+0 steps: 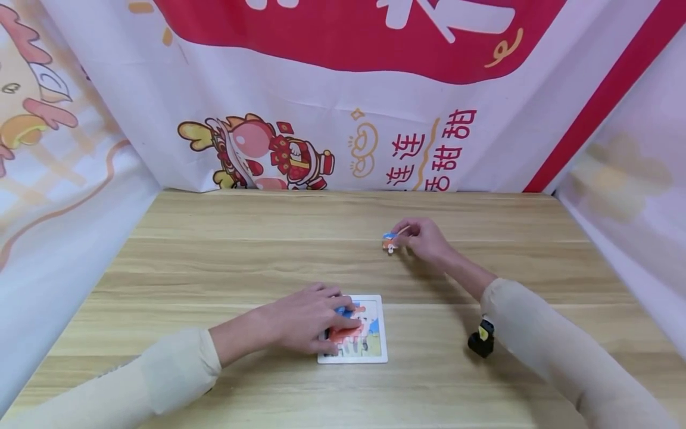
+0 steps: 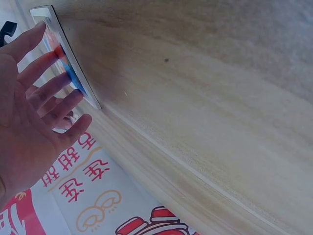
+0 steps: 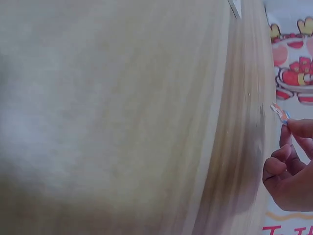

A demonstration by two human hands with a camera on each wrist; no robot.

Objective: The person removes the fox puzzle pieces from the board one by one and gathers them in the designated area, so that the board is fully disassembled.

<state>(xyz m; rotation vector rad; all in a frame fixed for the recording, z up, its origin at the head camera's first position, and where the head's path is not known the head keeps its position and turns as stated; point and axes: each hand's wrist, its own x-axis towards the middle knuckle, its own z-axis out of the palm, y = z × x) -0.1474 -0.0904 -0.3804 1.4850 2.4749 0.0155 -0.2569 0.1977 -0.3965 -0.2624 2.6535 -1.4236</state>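
Note:
A small jigsaw puzzle piece with blue, orange and white printing is pinched between the thumb and fingers of my right hand, near the far side of the table. The same piece shows its printed face at the fingertips in the right wrist view. My left hand lies over the left part of a white-framed jigsaw puzzle, its fingers spread and fairly straight on the picture. That picture has orange, blue and green areas, partly hidden under the fingers. In the left wrist view the fingertips meet the puzzle board.
The wood-grain table reaches back to a printed white and red cloth. Cloth walls also stand at the left and right. A small black device hangs at the right sleeve.

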